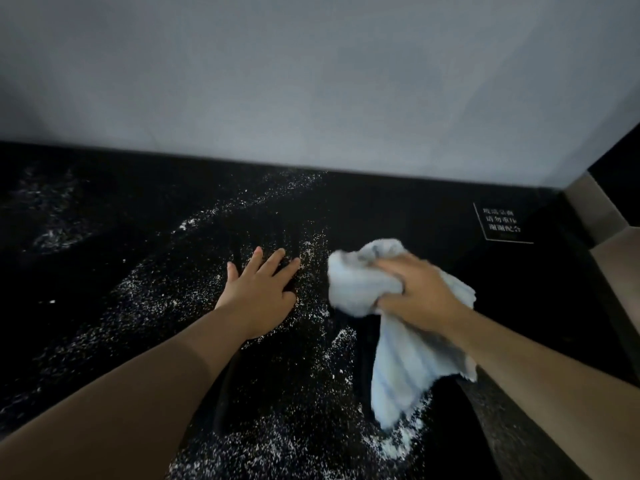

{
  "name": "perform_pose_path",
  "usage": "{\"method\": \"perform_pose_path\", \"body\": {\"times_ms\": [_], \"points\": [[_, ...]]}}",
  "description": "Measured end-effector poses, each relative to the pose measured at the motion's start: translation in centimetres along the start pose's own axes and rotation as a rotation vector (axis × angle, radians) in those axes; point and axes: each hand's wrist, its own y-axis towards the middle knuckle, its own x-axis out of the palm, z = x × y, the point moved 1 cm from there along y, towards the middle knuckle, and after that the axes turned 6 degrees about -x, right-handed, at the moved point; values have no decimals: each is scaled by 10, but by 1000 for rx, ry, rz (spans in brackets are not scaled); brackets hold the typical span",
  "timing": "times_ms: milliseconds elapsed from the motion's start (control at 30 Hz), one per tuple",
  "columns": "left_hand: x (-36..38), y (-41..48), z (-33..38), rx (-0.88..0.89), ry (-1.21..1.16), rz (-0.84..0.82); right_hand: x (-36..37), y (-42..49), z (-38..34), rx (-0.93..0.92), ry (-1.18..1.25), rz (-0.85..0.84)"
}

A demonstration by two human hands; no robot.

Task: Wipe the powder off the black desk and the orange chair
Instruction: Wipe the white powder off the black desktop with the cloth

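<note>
Glossy black desk top (450,216) against a pale grey wall (311,81), strewn with white granular powder (194,299) from the far centre to the near edge. Right hand (412,296) closed around a bunched pale blue terry cloth (360,282), loose tail trailing toward the near edge over a denser drift of powder. Left hand (263,289) open, palm down, fingers spread, flat on the desk amid the powder, just beside the cloth. Orange chair out of view. Advisable for the stroke in hand: firm, even pressure, overlapping passes gathering powder to one heap rather than scattering it; left hand lifted clear beforehand, its footprint hiding residue. Small white-outlined label (502,223) at far right: three lines of Chinese characters, too blurred to read.
</note>
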Motion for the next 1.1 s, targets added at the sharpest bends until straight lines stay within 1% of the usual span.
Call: {"method": "perform_pose_path", "body": {"times_ms": [67, 100, 133, 200, 267, 333, 400, 433, 467, 500, 567, 600, 633, 667, 733, 800, 833, 867, 933, 967, 1000, 1033, 1067, 1100], "points": [[4, 0, -3, 4, 3, 28, -17, 30, 20, 175, -50, 204], [6, -1, -4, 9, 2, 49, -24, 50, 33, 276, -114, 252], [8, -1, -6, 18, 1, 71, -28, 67, 44, 362, -176, 241], [13, 0, -12, 36, -12, 106, -24, 89, 57, 444, -280, 150], [15, 4, -17, 51, -25, 116, -8, 93, 52, 416, -376, 88], [15, 5, -20, 62, -17, 106, 9, 76, 30, 276, -386, 44], [14, 6, -22, 63, -20, 96, 14, 50, 6, 82, -248, -37], [12, 6, -22, 65, -18, 90, 11, 40, -2, 31, -151, -82], [10, 6, -22, 68, -11, 77, 5, 37, -1, 20, -80, -91], [8, 6, -20, 70, 1, 65, -3, 42, 6, 35, -64, -32], [4, 7, -17, 63, 28, 47, -21, 69, 34, 208, -168, 104], [2, 7, -14, 53, 33, 39, -26, 82, 46, 313, -254, 114], [0, 7, -12, 45, 32, 31, -27, 91, 54, 384, -332, 84], [-2, 8, -10, 39, 28, 23, -22, 96, 56, 410, -391, 34], [-4, 9, -10, 28, 22, 17, -5, 89, 45, 377, -453, 0], [-3, 9, -11, 17, 21, 14, 16, 62, 18, 207, -481, 44], [-3, 9, -10, 11, 22, 14, 23, 45, 5, 108, -453, 28], [-2, 8, -8, 3, 23, 16, 23, 32, -7, 28, -383, -23], [-1, 7, -4, -19, 21, 24, 11, 22, -9, -44, -264, -211], [-2, 6, -2, -31, 14, 19, 2, 24, 1, -42, -259, -251], [-2, 6, -1, -42, 5, 6, -7, 28, 16, -23, -294, -208], [-3, 5, 1, -52, -4, -10, -17, 32, 30, 28, -350, -124], [-4, 4, 3, -62, -12, -28, -22, 32, 43, 110, -410, -50], [-4, 3, 5, -72, -19, -44, -20, 29, 51, 191, -469, -22]]}}
